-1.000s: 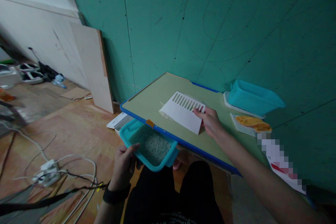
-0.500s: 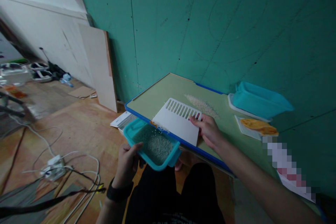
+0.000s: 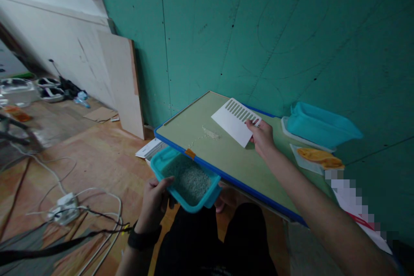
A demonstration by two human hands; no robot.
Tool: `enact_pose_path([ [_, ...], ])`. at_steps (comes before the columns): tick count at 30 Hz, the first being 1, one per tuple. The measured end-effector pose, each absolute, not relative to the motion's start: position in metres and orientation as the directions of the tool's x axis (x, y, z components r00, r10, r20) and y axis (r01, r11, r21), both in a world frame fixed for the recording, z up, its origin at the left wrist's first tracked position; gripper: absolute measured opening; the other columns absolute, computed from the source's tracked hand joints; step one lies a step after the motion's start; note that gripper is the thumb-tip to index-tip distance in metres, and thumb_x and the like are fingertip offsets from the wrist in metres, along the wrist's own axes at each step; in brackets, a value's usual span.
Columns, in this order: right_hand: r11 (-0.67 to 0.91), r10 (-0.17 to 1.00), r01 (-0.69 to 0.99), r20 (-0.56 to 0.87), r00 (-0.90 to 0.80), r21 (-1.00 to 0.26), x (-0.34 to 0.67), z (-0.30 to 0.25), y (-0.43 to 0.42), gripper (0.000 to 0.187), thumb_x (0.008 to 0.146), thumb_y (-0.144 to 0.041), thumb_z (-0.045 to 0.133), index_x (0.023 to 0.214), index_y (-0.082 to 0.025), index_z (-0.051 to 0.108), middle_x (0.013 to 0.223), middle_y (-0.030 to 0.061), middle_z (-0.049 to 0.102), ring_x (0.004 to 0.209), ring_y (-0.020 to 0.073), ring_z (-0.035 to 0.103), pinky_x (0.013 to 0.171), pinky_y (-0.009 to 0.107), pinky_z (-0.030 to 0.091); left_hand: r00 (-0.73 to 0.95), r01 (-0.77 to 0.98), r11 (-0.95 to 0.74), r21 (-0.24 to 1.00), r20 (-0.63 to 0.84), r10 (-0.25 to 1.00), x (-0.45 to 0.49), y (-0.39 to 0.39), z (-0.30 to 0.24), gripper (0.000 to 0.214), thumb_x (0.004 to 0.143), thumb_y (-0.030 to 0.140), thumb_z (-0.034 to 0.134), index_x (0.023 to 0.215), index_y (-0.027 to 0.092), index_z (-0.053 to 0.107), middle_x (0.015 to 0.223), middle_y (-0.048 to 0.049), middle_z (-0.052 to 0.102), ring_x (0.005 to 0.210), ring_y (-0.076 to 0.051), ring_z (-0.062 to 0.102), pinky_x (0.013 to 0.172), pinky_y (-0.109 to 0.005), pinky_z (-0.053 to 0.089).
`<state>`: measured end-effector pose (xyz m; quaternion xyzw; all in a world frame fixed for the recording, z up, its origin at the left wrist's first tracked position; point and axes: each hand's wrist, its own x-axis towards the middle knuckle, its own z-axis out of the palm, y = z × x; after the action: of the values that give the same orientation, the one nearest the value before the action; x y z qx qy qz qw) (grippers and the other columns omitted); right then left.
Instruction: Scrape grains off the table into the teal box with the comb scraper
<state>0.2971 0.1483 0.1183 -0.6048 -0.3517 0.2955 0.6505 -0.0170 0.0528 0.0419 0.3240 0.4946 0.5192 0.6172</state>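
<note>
My left hand (image 3: 159,195) grips the near left rim of a turquoise plastic bin (image 3: 193,208), tucked under the table's front edge. Pale rice-like grains (image 3: 194,181) lie inside it. My right hand (image 3: 262,134) is closed on the slotted end of a flat white plastic panel (image 3: 231,123), held tilted over the tabletop. A small patch of grains (image 3: 211,133) rests on the green table (image 3: 184,123), with a thin trail toward the front edge. The panel hides part of the surface behind it.
To the right stand another turquoise bin (image 3: 323,127) and a folded yellow cloth (image 3: 318,157) on a white sheet. A green wall (image 3: 200,30) borders the table's back. On the floor at left are a white power strip (image 3: 66,207) and cables. A board (image 3: 121,82) leans against the wall.
My right hand has moved the white panel back from the table's front edge, toward the wall. Grains that lay at the front edge are gone from there. The left hand and bin stay nearly still.
</note>
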Motion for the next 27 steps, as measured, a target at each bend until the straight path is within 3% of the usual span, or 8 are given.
enact_pose_path([
  [4,0.057,0.815,0.143,0.129,0.566,-0.988,0.293,0.110,0.173,0.033,0.056,-0.041,0.076,0.074,-0.018,0.062,0.068,0.0018,0.066,0.061,0.0161,0.059,0.054,0.027,0.045,-0.030,-0.328,0.257,0.909,-0.282,0.959,-0.020,0.055,0.042,0.050,0.065,0.038,0.072,0.029,0.021,0.042,0.021,0.0050,0.034,0.019,-0.007,0.031,0.026,-0.021,0.031],
  [10,-0.053,0.885,0.021,-0.037,0.464,-0.998,0.266,0.112,0.169,0.032,0.055,-0.036,0.077,0.075,-0.018,0.062,0.063,0.0002,0.064,0.053,0.0151,0.058,0.046,0.025,0.042,-0.024,-0.322,0.259,0.911,-0.282,0.959,-0.023,0.056,0.039,0.049,0.065,0.038,0.071,0.029,0.021,0.042,0.021,0.0043,0.035,0.019,-0.008,0.033,0.026,-0.021,0.030],
  [18,-0.109,0.937,-0.087,-0.132,0.324,-0.990,0.235,0.112,0.137,0.038,0.050,-0.037,0.081,0.075,-0.017,0.062,0.059,-0.0011,0.063,0.050,0.0150,0.056,0.045,0.027,0.044,-0.090,-0.279,0.224,0.934,-0.258,0.962,-0.018,0.053,0.040,0.048,0.066,0.040,0.068,0.028,0.022,0.043,0.020,0.0030,0.034,0.020,-0.011,0.039,0.026,-0.022,0.030],
  [27,-0.091,0.965,-0.153,-0.125,0.230,-0.984,0.219,0.110,0.111,0.036,0.056,-0.038,0.083,0.075,-0.016,0.064,0.067,0.0002,0.065,0.055,0.0129,0.057,0.050,0.026,0.043,-0.100,-0.306,0.213,0.928,-0.254,0.962,-0.017,0.051,0.041,0.048,0.066,0.039,0.070,0.030,0.021,0.042,0.023,0.0040,0.036,0.021,-0.010,0.037,0.027,-0.022,0.030],
])
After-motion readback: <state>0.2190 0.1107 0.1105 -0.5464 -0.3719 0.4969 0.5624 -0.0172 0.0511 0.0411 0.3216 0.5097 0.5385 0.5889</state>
